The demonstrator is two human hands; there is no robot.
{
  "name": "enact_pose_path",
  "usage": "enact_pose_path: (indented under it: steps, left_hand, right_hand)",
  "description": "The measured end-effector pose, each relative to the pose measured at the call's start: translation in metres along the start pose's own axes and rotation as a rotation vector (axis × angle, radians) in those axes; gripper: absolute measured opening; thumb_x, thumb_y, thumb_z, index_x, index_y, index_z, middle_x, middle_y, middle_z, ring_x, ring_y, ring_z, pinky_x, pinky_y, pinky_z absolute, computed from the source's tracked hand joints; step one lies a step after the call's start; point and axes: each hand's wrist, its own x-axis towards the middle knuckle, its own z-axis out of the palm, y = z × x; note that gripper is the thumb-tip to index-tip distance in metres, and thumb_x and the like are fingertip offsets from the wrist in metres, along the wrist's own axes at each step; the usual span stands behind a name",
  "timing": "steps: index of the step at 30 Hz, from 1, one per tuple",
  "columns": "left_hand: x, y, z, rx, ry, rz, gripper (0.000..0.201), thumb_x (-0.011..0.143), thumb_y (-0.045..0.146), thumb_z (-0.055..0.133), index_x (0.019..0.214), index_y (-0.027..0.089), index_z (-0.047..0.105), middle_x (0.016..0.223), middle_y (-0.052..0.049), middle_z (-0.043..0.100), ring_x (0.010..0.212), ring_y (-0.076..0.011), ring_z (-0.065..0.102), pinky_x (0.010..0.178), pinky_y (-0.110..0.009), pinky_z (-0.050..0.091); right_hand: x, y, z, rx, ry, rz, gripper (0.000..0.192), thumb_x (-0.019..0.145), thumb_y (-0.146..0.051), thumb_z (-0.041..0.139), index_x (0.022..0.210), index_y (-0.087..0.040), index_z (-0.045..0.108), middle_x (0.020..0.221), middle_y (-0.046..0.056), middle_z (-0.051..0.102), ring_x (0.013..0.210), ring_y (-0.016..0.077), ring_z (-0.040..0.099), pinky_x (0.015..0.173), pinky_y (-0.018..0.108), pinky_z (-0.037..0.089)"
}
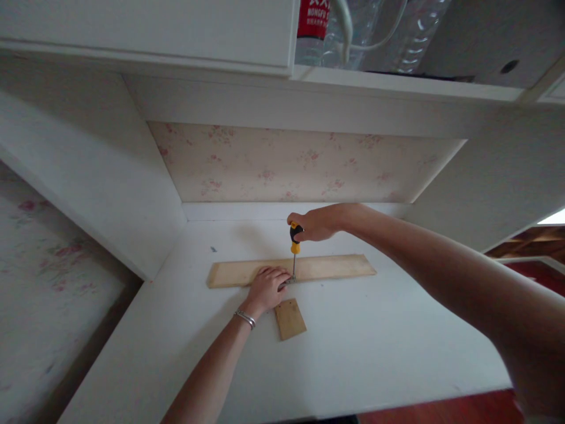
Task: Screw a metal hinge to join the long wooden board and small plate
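A long pale wooden board [335,267] lies across the white desk [375,341]. A shorter wooden piece [290,318] sticks out from under it toward me. My right hand [314,224] grips the yellow-and-black handle of a screwdriver [294,242], held upright with its tip down on the board where the two pieces meet. My left hand [266,288], with a silver bracelet at the wrist, presses flat on the board just left of the tip, fingers by the shaft. A small metal part shows at the tip, too small to tell what it is.
The desk sits in a white alcove with side walls left [110,200] and right [485,188] and floral wallpaper [291,165] behind. A shelf overhead holds a red-labelled water bottle [312,23], clear bottles and a white cable. The desk's front edge runs along the bottom, above red-brown floor.
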Motion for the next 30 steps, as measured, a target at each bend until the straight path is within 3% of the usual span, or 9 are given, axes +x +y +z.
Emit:
enact_pose_path:
  steps: [2, 5, 9, 13, 16, 20, 24, 27, 30]
  left_hand:
    - [0.0005, 0.0002, -0.0011, 0.001, -0.012, -0.008, 0.035, 0.075, 0.018, 0.061, 0.108, 0.027, 0.062, 0.112, 0.000, 0.063, 0.104, -0.0171, 0.053, 0.098, -0.035, 0.033]
    - [0.0009, 0.0012, -0.0022, 0.004, -0.015, -0.017, 0.033, 0.076, 0.018, 0.060, 0.107, 0.027, 0.063, 0.112, 0.001, 0.063, 0.104, -0.0170, 0.054, 0.097, -0.035, 0.034]
    - [0.0014, 0.0022, -0.0033, 0.005, -0.017, -0.015, 0.030, 0.078, 0.018, 0.058, 0.106, 0.027, 0.063, 0.111, 0.001, 0.064, 0.103, -0.0164, 0.054, 0.096, -0.035, 0.034]
    - [0.0013, 0.0027, -0.0037, 0.004, -0.016, -0.008, 0.030, 0.078, 0.017, 0.057, 0.106, 0.027, 0.063, 0.112, 0.001, 0.063, 0.105, -0.0163, 0.053, 0.098, -0.034, 0.034]
    - [0.0009, 0.0030, -0.0035, 0.002, -0.016, -0.014, 0.031, 0.078, 0.017, 0.057, 0.107, 0.026, 0.063, 0.113, -0.001, 0.063, 0.106, -0.0167, 0.053, 0.099, -0.034, 0.033]
    - [0.0008, 0.0032, -0.0034, 0.006, -0.009, -0.010, 0.032, 0.078, 0.015, 0.056, 0.107, 0.027, 0.063, 0.112, 0.000, 0.063, 0.104, -0.0167, 0.054, 0.098, -0.034, 0.034]
    - [0.0012, 0.0022, -0.0033, 0.007, -0.016, -0.016, 0.032, 0.079, 0.015, 0.056, 0.108, 0.027, 0.063, 0.112, 0.001, 0.063, 0.104, -0.0163, 0.054, 0.098, -0.034, 0.034]
    - [0.0011, 0.0007, -0.0018, 0.005, -0.022, -0.027, 0.032, 0.079, 0.016, 0.057, 0.109, 0.028, 0.063, 0.113, 0.000, 0.063, 0.105, -0.0167, 0.053, 0.099, -0.035, 0.033]
    - [0.0009, -0.0006, -0.0001, 0.009, -0.021, -0.028, 0.031, 0.079, 0.018, 0.058, 0.109, 0.028, 0.063, 0.113, 0.001, 0.063, 0.105, -0.0167, 0.053, 0.099, -0.035, 0.034]
  right_hand:
    - [0.0010, 0.0007, -0.0006, -0.002, -0.052, 0.014, 0.053, 0.081, -0.051, 0.045, 0.121, -0.016, 0.047, 0.082, 0.010, 0.066, 0.061, 0.0186, 0.059, 0.055, 0.029, 0.037]
    - [0.0018, -0.0004, -0.0024, -0.071, 0.005, 0.098, 0.058, 0.080, -0.061, 0.042, 0.110, -0.014, 0.056, 0.077, 0.012, 0.065, 0.059, 0.0197, 0.058, 0.054, 0.031, 0.037]
    - [0.0013, -0.0012, -0.0026, -0.041, 0.024, -0.023, 0.056, 0.076, -0.052, 0.054, 0.121, -0.019, 0.049, 0.084, 0.008, 0.067, 0.061, 0.0173, 0.059, 0.056, 0.028, 0.036]
    - [-0.0008, 0.0005, -0.0013, -0.058, 0.017, 0.059, 0.061, 0.075, -0.063, 0.048, 0.110, -0.015, 0.056, 0.076, 0.010, 0.066, 0.056, 0.0177, 0.058, 0.055, 0.029, 0.037]
    - [-0.0034, 0.0022, -0.0013, 0.014, 0.035, -0.046, 0.059, 0.072, -0.053, 0.059, 0.121, -0.022, 0.049, 0.087, 0.006, 0.067, 0.054, 0.0137, 0.058, 0.055, 0.026, 0.037]
    - [-0.0055, 0.0004, -0.0040, -0.007, -0.037, 0.054, 0.050, 0.079, -0.056, 0.046, 0.105, -0.015, 0.060, 0.070, 0.007, 0.066, 0.050, 0.0162, 0.058, 0.054, 0.029, 0.039]
    - [-0.0043, -0.0011, -0.0060, 0.099, -0.055, 0.006, 0.057, 0.075, -0.054, 0.054, 0.118, -0.017, 0.052, 0.078, 0.007, 0.067, 0.052, 0.0155, 0.059, 0.052, 0.028, 0.040]
    - [-0.0016, 0.0004, -0.0057, 0.050, -0.090, 0.068, 0.057, 0.078, -0.059, 0.045, 0.109, -0.012, 0.057, 0.072, 0.009, 0.066, 0.051, 0.0167, 0.058, 0.053, 0.029, 0.040]
    - [0.0012, 0.0022, -0.0044, 0.053, -0.033, 0.043, 0.061, 0.078, -0.059, 0.046, 0.121, -0.015, 0.049, 0.077, 0.008, 0.067, 0.053, 0.0156, 0.058, 0.055, 0.029, 0.040]
